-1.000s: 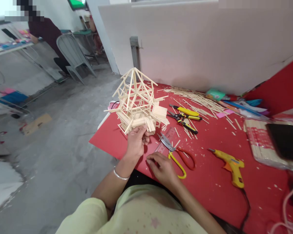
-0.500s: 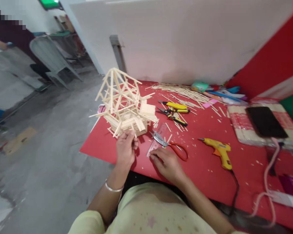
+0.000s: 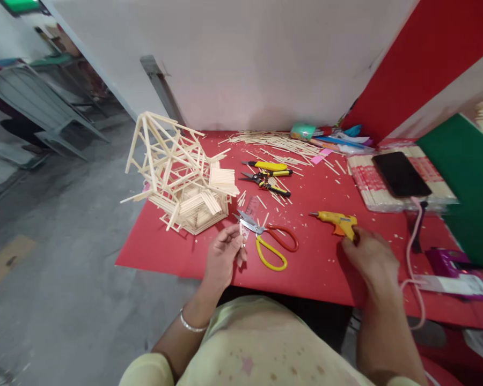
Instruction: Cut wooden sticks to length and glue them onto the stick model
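My left hand (image 3: 224, 256) hovers over the red table's (image 3: 165, 252) front edge. Its thumb and fingers pinch what looks like a short wooden stick (image 3: 242, 239), beside the orange and yellow scissors (image 3: 270, 242). My right hand (image 3: 369, 256) has reached right and closes around the handle of the yellow glue gun (image 3: 333, 217), which lies on the table with its nozzle pointing left. The stick-built house model (image 3: 177, 177) stands free at the table's left corner, just beyond my left hand.
Two yellow-handled pliers (image 3: 266, 175) and a spread of loose sticks (image 3: 273, 142) lie behind the scissors. A black phone (image 3: 401, 173) rests on a wrapped pack of sticks (image 3: 366, 185) at right, with a pink cable (image 3: 411, 252) and a green board (image 3: 467, 182) nearby. A grey chair (image 3: 32, 102) stands at far left.
My left hand let go of the house model and came back toward the scissors. My right hand moved right from the ruler to the glue gun. The view swung right.
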Demonstrator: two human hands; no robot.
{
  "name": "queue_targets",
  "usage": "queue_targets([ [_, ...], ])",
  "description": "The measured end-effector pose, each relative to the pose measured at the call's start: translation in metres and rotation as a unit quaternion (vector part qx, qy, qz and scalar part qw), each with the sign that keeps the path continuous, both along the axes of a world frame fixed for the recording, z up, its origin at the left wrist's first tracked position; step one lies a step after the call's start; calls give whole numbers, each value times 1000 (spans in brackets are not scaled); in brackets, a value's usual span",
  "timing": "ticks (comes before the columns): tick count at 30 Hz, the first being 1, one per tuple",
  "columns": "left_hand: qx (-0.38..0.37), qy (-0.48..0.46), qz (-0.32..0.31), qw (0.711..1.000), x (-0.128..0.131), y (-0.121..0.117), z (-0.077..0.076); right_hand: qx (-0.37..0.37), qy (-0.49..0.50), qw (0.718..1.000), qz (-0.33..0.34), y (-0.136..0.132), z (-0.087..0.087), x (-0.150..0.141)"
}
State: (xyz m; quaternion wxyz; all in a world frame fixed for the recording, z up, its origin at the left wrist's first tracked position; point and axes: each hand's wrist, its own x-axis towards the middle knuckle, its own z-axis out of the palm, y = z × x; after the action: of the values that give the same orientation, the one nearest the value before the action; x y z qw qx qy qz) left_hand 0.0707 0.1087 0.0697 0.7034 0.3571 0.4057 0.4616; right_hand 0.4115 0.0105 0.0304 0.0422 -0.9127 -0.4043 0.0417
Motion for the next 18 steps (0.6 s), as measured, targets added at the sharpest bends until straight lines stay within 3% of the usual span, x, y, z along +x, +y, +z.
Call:
queue_targets([
  [11, -10, 5, -4, 1000, -2, -3, -11, 16, 63, 998, 8, 16, -12, 26],
  [15, -31, -15, 15, 999, -4, -1, -13, -24, 85, 996, -31, 17, -15, 31],
  [18, -34, -44, 13, 998, -6, -2, -10, 3, 95, 994, -57, 15, -15, 28],
])
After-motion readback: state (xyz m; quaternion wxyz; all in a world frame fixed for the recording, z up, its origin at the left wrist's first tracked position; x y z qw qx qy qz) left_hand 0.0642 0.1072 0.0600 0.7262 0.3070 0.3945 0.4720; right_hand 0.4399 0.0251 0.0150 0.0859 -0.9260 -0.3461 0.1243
